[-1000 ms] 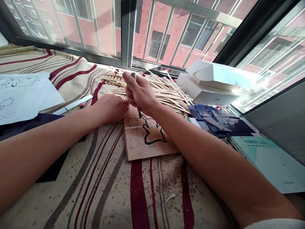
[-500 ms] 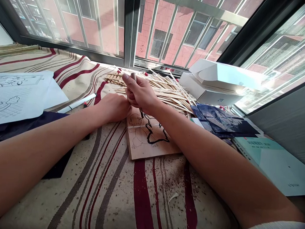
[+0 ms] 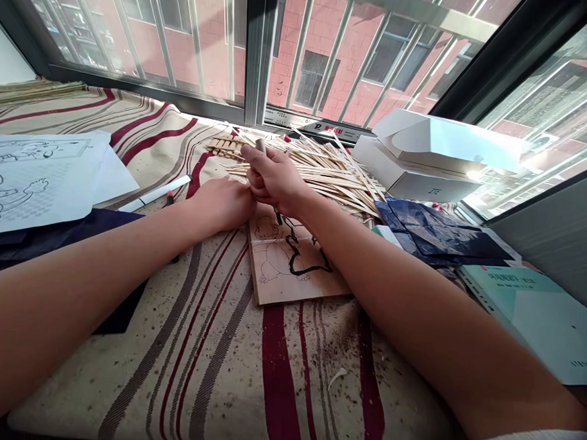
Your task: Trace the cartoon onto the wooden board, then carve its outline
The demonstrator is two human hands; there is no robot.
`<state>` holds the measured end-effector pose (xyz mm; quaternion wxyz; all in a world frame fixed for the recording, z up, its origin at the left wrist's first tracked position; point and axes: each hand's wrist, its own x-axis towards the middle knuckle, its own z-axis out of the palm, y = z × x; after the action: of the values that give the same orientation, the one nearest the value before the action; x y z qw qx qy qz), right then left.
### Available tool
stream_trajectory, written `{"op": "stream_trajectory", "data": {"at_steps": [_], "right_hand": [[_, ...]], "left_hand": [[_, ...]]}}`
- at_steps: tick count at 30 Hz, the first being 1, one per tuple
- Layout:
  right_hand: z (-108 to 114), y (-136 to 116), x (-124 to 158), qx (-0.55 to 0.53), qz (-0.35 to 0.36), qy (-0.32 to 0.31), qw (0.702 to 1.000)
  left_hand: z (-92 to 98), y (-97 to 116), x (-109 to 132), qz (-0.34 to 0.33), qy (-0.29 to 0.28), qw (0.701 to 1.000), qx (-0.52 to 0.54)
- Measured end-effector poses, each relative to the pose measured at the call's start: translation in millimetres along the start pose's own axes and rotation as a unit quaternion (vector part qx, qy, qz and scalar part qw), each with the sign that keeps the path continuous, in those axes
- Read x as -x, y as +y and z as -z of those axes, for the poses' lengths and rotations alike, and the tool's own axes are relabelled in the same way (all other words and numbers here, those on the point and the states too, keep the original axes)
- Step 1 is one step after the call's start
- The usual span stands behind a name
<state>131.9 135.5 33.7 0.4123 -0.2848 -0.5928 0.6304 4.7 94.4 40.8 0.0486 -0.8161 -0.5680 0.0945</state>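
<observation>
My right hand (image 3: 278, 181) is wrapped in a fist around a carving tool (image 3: 261, 146). Its handle pokes out above the thumb, and its narrow blade reaches down to the board below the fist. Under the blade lies a flat wooden board (image 3: 276, 290) bearing a thin-lined cartoon creature and a thick black outline. My left hand (image 3: 224, 203) is curled at the board's upper left corner, against my right hand; its fingertips are hidden, so what they grip does not show.
Thin wooden strips (image 3: 324, 170) are heaped behind the board. A white box (image 3: 415, 176), dark blue sheets (image 3: 432, 234) and a green-and-white book (image 3: 526, 311) lie right. Drawing sheets (image 3: 44, 179) and a white tube (image 3: 154, 193) lie left. Crumbs dot the striped cloth (image 3: 239, 385).
The whole view has shifted slightly, so things appear a little further right. Both hands and the carving tool keep nearly the same place over the board.
</observation>
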Motion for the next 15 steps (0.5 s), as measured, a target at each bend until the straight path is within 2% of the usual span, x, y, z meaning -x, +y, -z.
{"op": "stream_trajectory", "data": {"at_steps": [2, 5, 7, 9, 12, 13, 15], "right_hand": [[-3.6, -1.0, 1.0, 0.008, -0.003, 0.002, 1.0], [-6.0, 1.3, -3.5, 0.052, 0.007, 0.131, 0.99], [-5.6, 2.3, -5.9, 0.066, 0.008, 0.179, 0.982], [-4.8, 0.9, -3.6, 0.043, 0.004, 0.131, 0.99], [-5.6, -4.6, 10.6, -0.013, -0.03, -0.009, 0.999], [-6.4, -6.6, 16.8, -0.026, -0.047, -0.036, 0.998], [-7.6, -9.7, 28.0, -0.043, -0.058, -0.036, 0.997]], "left_hand": [[-0.7, -0.4, -0.1, -0.005, 0.0, 1.0, 0.001], [-1.6, -0.7, -1.7, -0.002, 0.006, 1.0, 0.005], [-1.3, -0.5, -2.3, 0.003, 0.007, 1.0, 0.005], [-0.5, -0.4, -2.1, -0.002, 0.001, 1.0, 0.003], [-0.7, -1.1, -1.8, -0.024, 0.001, 1.0, 0.012], [-1.3, -1.6, -2.0, -0.033, 0.006, 0.999, 0.018], [-3.0, -2.6, -3.0, -0.044, 0.032, 0.998, 0.034]]}}
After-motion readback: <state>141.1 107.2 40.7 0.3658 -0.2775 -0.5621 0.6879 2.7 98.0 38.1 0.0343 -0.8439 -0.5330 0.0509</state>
